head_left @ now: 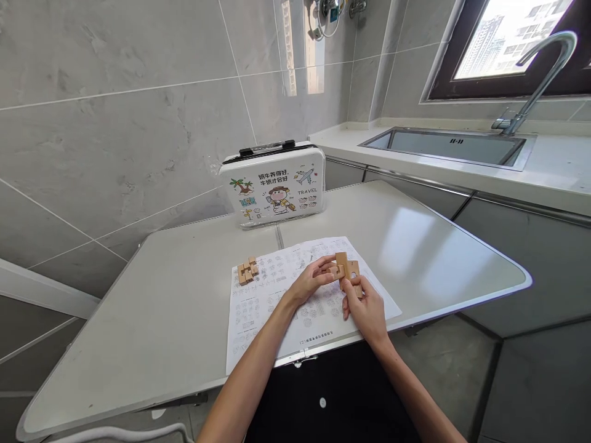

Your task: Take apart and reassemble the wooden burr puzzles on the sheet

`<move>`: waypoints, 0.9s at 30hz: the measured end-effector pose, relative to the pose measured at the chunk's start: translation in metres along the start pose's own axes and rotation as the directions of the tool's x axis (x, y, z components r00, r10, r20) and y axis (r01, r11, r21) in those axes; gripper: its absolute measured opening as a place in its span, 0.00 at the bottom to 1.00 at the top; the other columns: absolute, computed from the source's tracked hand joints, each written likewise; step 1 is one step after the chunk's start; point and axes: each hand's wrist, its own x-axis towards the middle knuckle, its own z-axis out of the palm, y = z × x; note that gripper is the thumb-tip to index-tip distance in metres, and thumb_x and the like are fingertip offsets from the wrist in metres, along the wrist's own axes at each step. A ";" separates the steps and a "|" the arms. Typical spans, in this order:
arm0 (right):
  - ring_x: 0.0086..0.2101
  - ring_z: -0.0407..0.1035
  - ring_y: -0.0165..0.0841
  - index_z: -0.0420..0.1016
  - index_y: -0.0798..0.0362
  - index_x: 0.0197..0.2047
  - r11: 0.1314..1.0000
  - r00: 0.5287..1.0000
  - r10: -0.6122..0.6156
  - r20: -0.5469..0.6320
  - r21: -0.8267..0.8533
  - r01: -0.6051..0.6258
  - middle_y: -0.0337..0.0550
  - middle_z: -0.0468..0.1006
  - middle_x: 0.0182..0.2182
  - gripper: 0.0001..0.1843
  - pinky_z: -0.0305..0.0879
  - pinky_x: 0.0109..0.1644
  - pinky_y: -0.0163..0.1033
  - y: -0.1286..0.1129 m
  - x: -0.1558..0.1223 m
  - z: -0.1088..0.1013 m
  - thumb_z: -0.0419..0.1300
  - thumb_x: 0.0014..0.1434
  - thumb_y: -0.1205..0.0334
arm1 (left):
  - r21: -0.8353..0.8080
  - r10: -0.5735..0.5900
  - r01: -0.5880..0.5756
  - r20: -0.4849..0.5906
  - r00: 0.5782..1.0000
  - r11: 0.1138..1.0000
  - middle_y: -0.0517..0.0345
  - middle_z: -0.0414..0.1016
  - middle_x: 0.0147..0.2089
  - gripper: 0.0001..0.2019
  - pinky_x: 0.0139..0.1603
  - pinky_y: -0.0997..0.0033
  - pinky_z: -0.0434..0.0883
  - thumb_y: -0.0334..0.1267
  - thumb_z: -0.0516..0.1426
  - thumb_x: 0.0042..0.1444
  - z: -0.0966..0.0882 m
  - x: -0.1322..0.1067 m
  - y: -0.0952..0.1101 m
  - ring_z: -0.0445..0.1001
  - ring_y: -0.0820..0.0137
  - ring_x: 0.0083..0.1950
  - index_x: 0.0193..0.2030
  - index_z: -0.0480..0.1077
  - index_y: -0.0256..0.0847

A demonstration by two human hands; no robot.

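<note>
Above the right part of a printed instruction sheet (286,307), both hands hold light-brown wooden puzzle blocks. My left hand (311,280) has its fingers closed on a notched wooden block (335,271) at the left of the cluster. With thumb and fingers, my right hand (364,304) grips the wooden puzzle blocks (354,271) from below and the right; one piece stands upright at the middle. The fingers partly hide how the pieces fit together. Another small group of notched wooden blocks (248,271) lies at the sheet's upper left corner.
A white folding table (152,320) bears the sheet. At its back stands a plastic-wrapped white case (277,184) with cartoon prints and a black handle. Behind to the right are a counter with a sink (443,147) and a tap (545,80). A tiled wall (138,111) rises behind the table.
</note>
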 end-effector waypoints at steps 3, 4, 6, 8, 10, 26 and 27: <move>0.16 0.68 0.33 0.67 0.46 0.33 1.000 1.000 0.012 -0.012 0.003 -0.012 0.31 0.72 0.15 0.22 0.67 0.30 0.38 0.000 0.000 0.000 0.59 0.67 0.37 | 0.069 0.019 -0.021 0.032 0.999 0.997 0.46 0.77 0.57 0.41 0.66 0.51 0.65 0.53 0.70 0.54 0.007 -0.004 0.006 0.74 0.52 0.63 0.72 0.64 0.45; 0.17 0.69 0.34 0.66 0.46 0.33 1.000 1.000 0.004 -0.006 -0.007 -0.004 0.32 0.72 0.15 0.22 0.67 0.30 0.38 -0.001 0.000 0.000 0.59 0.67 0.37 | 0.119 0.025 -0.028 0.027 0.999 0.992 0.47 0.76 0.56 0.42 0.65 0.53 0.66 0.52 0.70 0.54 0.010 -0.005 0.008 0.74 0.53 0.62 0.73 0.62 0.46; 0.17 0.69 0.35 0.66 0.46 0.33 0.998 0.999 -0.030 0.012 -0.050 0.030 0.33 0.72 0.15 0.22 0.67 0.29 0.38 -0.002 -0.001 0.000 0.58 0.67 0.37 | 0.260 0.046 -0.031 -0.050 0.998 0.965 0.49 0.76 0.53 0.44 0.62 0.57 0.68 0.49 0.72 0.53 0.017 -0.007 0.009 0.77 0.57 0.57 0.73 0.61 0.46; 0.17 0.68 0.35 0.66 0.46 0.31 0.994 0.998 -0.058 0.027 -0.092 0.061 0.33 0.71 0.16 0.23 0.66 0.28 0.39 -0.003 -0.003 0.001 0.57 0.67 0.36 | 0.393 0.068 -0.001 -0.156 0.985 0.919 0.51 0.77 0.51 0.40 0.57 0.59 0.71 0.50 0.69 0.56 0.025 -0.009 0.008 0.78 0.60 0.51 0.72 0.61 0.47; 0.17 0.68 0.35 0.65 0.46 0.31 0.992 0.997 -0.063 0.039 -0.109 0.067 0.34 0.71 0.17 0.24 0.67 0.28 0.39 -0.003 -0.004 0.002 0.57 0.67 0.36 | 0.473 0.105 0.000 -0.197 0.975 0.881 0.49 0.77 0.55 0.32 0.57 0.59 0.72 0.52 0.62 0.64 0.030 -0.009 0.005 0.77 0.60 0.52 0.72 0.62 0.47; 0.23 0.65 0.34 0.63 0.46 0.31 0.975 0.985 -0.170 -0.030 -0.149 0.164 0.37 0.69 0.22 0.23 0.62 0.28 0.38 0.003 -0.006 0.010 0.56 0.69 0.38 | 0.537 0.393 -0.313 -0.038 0.919 0.784 0.52 0.57 0.76 0.23 0.76 0.47 0.57 0.46 0.50 0.73 0.040 -0.013 0.007 0.60 0.54 0.74 0.71 0.68 0.53; 0.23 0.64 0.34 0.62 0.46 0.31 0.977 0.986 -0.166 -0.028 -0.138 0.160 0.38 0.69 0.23 0.23 0.62 0.27 0.38 0.002 -0.007 0.010 0.56 0.69 0.38 | 0.544 0.403 -0.319 -0.040 0.914 0.776 0.52 0.58 0.76 0.22 0.76 0.47 0.57 0.47 0.50 0.73 0.040 -0.013 0.007 0.60 0.53 0.73 0.70 0.69 0.53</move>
